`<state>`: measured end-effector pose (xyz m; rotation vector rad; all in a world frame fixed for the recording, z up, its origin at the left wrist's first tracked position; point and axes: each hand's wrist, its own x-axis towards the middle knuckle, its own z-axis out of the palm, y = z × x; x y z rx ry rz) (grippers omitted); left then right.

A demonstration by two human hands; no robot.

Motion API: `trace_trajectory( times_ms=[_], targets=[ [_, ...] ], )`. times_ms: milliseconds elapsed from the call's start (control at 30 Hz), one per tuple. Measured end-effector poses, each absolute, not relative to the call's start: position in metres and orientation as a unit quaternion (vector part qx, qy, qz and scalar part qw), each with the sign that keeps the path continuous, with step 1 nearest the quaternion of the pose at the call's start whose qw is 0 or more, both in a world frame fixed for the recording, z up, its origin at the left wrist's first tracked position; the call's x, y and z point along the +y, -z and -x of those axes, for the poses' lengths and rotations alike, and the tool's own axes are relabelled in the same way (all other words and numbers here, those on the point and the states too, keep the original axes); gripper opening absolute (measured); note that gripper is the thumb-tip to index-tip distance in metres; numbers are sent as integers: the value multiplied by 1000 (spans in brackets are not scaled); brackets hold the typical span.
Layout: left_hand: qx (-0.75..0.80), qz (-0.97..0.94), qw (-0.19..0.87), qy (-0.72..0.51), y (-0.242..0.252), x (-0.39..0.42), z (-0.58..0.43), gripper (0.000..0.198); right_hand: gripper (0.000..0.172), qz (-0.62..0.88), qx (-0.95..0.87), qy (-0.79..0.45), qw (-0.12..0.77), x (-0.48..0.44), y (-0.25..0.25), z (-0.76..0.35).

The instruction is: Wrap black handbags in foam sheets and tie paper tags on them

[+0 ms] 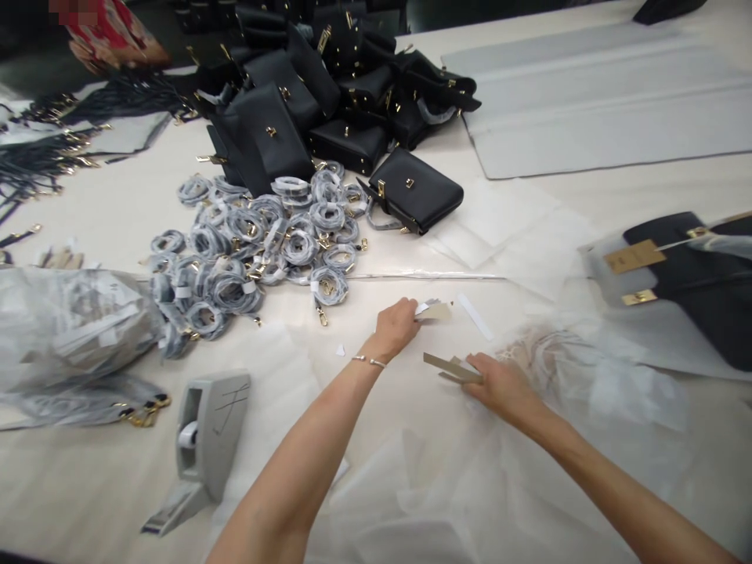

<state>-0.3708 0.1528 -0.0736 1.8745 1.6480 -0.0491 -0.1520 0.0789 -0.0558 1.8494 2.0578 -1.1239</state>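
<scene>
Near the middle of the table, my left hand (pixel 398 325) is closed on a small bunch of paper scraps (pixel 435 312), white and tan. Lower and to the right, my right hand (pixel 499 384) grips several tan card tags (pixel 451 366), their ends sticking out to the left. A narrow white paper strip (pixel 475 316) lies flat between and beyond the hands. Just right of my right hand is a loose heap of thin pale strings (pixel 544 352) beside crumpled clear plastic.
Black handbags (pixel 273 133) are piled at the back, with wrapped strap coils (pixel 299 239) before them. A grey tape dispenser (pixel 215 431) stands at left near a plastic bag (pixel 70 321). A tagged black bag (pixel 699 274) lies right. Another person (pixel 117 35) is at far left.
</scene>
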Motion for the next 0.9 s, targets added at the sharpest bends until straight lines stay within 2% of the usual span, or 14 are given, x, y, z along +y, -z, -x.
trace_trajectory(
  times_ms=[100,233,333,433,600,733,900],
  targets=[
    [674,-624,390,-54,71,138,387,17,26,-678,600,419,68,103,55,142],
    [694,-484,507,-162,72,115,394,8,35,-719,629,283,85,144,59,133],
    [672,-396,585,-223,76,98,380,12,33,-701,645,267,146,164,65,140],
    [636,-262,665,-291,80,87,360,18,24,-662,655,327,161,170,69,158],
    [658,-273,634,-302,82,79,338,30,17,-587,686,410,127,154,73,196],
    [653,-271,616,-348,82,77,337,46,14,-547,734,392,87,133,73,218],
    [610,-151,628,-459,83,74,342,41,20,-475,791,386,2,103,63,231]
  ],
)
